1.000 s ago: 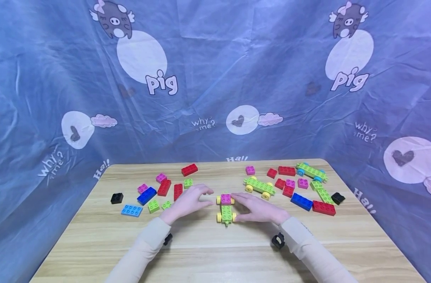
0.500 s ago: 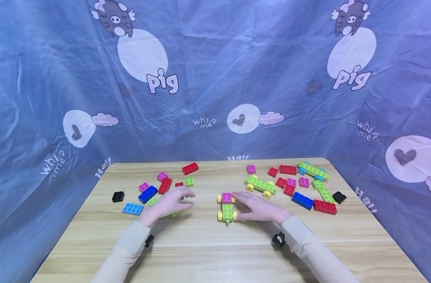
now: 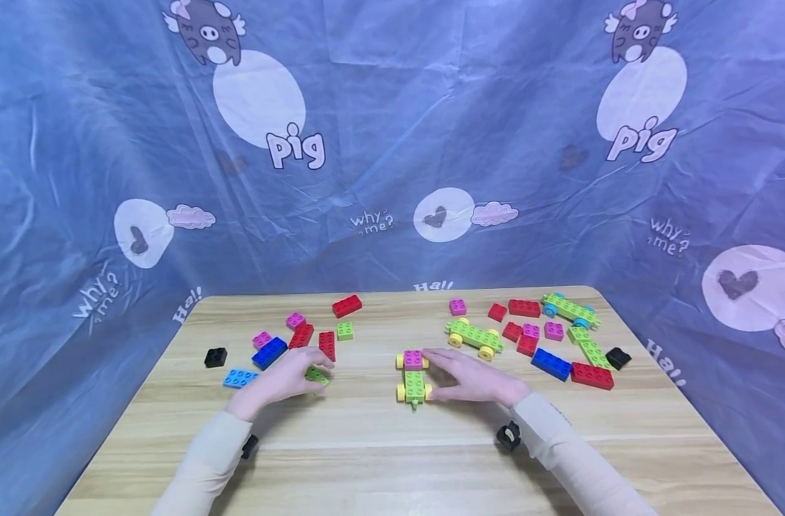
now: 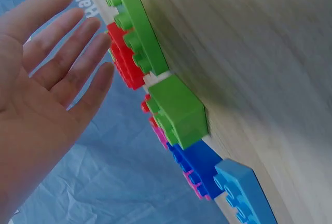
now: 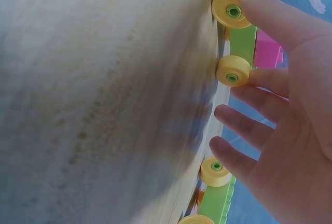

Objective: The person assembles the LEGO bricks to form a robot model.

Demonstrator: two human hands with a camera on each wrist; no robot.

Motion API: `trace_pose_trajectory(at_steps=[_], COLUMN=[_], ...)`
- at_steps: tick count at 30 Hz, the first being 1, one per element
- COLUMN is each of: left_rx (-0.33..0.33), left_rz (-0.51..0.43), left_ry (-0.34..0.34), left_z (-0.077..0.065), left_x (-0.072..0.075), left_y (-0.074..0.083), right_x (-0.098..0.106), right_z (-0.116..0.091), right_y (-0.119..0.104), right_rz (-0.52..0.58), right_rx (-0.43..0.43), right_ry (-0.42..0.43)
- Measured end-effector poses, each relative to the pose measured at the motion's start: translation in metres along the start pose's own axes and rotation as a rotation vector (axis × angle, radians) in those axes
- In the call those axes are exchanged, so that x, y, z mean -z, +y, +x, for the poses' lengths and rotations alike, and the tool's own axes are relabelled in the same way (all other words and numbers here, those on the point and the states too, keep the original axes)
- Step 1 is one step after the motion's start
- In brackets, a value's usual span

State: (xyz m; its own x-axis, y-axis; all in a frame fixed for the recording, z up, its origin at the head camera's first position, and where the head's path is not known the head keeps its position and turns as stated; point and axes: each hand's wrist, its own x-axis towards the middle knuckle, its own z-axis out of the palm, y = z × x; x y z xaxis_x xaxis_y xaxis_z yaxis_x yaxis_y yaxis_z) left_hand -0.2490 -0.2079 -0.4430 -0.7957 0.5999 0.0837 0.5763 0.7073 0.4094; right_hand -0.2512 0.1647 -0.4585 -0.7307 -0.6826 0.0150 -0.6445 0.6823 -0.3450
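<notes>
My left hand (image 3: 278, 381) hovers with fingers spread over a light green brick (image 3: 316, 377), partly hidden below it. In the left wrist view this long green brick (image 4: 142, 29) lies just beyond the fingertips, with a blockier green brick (image 4: 181, 110) beside it. Nothing is held in that hand. A light green car base (image 3: 415, 387) with yellow wheels stands at the table's middle, a pink brick (image 3: 413, 360) on its far end. My right hand (image 3: 473, 380) rests against its right side, thumb at the near wheel (image 5: 232, 7) and forefinger at the far wheel (image 5: 233, 71).
On the left lie red, pink, dark blue and light blue bricks (image 3: 241, 378), plus a black one (image 3: 215, 357). Another yellow-wheeled base (image 3: 475, 338) stands behind my right hand. Farther right are a blue-wheeled base (image 3: 569, 310) and several loose bricks. A cloth hangs behind the table.
My left hand has moved left, away from the car base, and down to the green brick. My right hand stays at the car base, which has not moved.
</notes>
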Motion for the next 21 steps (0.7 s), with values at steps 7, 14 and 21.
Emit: trace_pose_trajectory(at_steps=[7, 14, 21], left_rx=[-0.009, -0.003, -0.011], left_rz=[0.055, 0.112, 0.102], left_ry=[-0.027, -0.039, -0.045], left_z=[-0.003, -0.002, 0.005], left_x=[0.000, -0.006, -0.010], left_y=[-0.004, -0.004, 0.005], right_x=[0.001, 0.000, -0.001], right_z=[-0.001, 0.000, 0.000], right_y=[-0.002, -0.001, 0.002], right_rz=[0.007, -0.004, -0.016], right_rx=[0.014, 0.021, 0.027], right_ry=[0.008, 0.006, 0.015])
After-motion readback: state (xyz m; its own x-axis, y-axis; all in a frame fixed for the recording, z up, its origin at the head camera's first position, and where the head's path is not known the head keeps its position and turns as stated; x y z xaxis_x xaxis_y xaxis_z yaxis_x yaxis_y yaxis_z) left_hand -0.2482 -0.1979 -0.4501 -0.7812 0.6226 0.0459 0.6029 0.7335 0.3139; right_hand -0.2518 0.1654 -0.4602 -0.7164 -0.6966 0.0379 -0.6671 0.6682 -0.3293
